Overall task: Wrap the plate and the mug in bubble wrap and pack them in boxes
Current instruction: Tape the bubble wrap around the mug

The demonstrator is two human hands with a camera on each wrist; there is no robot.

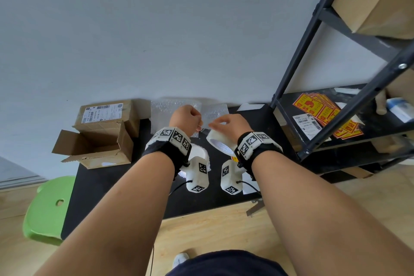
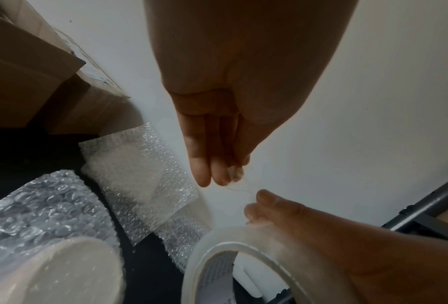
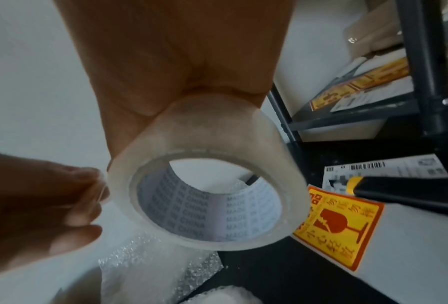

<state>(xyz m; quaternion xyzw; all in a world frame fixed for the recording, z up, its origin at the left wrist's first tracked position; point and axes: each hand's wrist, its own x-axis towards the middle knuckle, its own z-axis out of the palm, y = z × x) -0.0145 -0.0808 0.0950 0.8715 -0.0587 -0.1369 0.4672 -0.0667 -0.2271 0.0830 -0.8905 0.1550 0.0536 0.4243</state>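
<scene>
Your right hand [image 3: 165, 72] grips the tape roll [image 3: 207, 185]; your left hand [image 1: 187, 119], fingers curled, pinches its free end beside the roll; the wrapped mug [image 2: 51, 257] lies below your left wrist; a slack pull may let the tape fold and stick to itself.

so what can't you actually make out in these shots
- Mug: none identifiable; a bubble-wrapped item in left wrist view is cut by the frame edge.
- Tape end: left hand pinches at the tape roll, but the clear strip is unresolvable.
- Shipping label: text too small, head view.
</scene>
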